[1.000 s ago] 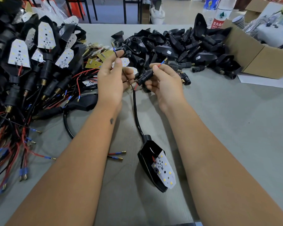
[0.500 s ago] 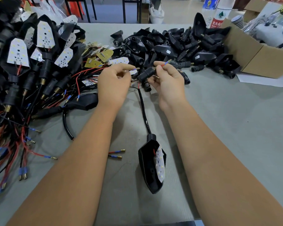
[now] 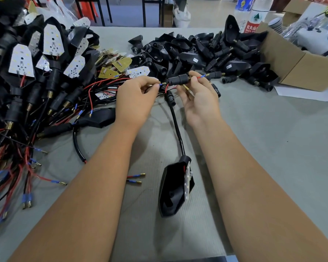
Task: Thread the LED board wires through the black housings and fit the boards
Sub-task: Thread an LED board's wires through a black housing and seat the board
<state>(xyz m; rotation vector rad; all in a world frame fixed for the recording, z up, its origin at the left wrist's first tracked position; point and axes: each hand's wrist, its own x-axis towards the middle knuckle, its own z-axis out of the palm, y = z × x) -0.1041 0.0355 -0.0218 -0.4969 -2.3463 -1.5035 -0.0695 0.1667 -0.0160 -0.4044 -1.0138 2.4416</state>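
Grey worktop with finished lamps heaped at left. Left hand pinches a blue-tipped wire at a black sleeve, which right hand holds pinched in its fingers. A housing with its board lies near centre. Loose housings and a box sit right. Tugging could likely pull the board askew. Open room lies right of the arms.
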